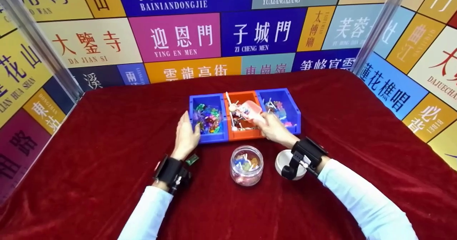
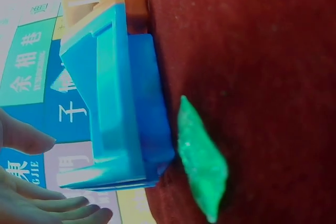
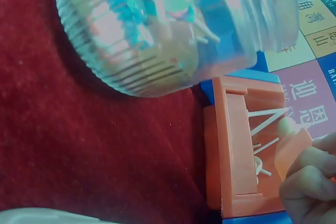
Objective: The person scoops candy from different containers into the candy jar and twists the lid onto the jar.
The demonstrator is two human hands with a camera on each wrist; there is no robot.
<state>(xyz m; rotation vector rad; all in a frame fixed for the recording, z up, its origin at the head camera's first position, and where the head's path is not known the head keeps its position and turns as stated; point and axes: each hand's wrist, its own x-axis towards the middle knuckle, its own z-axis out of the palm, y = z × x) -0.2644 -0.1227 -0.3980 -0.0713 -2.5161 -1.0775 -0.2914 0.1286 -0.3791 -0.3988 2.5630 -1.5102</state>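
Note:
My right hand (image 1: 276, 127) grips a pink scoop (image 1: 253, 108) over the orange bin (image 1: 246, 135), where white-stick lollipops lie. A pale round lollipop head shows at the scoop in the right wrist view, close to the scoop (image 3: 292, 149). At the outer side of the left blue bin (image 1: 213, 138), full of colourful wrapped candies, is my left hand (image 1: 186, 134). Its fingers are extended and the thumb stands apart, near the bin's wall. Between my forearms stands an uncapped clear jar (image 1: 246, 177) partly filled with candies and lollipops.
A right blue bin (image 1: 295, 116) holds more lollipops and joins the orange one. A white lid (image 1: 284, 158) lies under my right wrist. One green wrapped candy (image 1: 192, 159) lies on the red cloth (image 1: 117, 161) near my left wrist. A sign-covered wall (image 1: 182, 36) stands behind.

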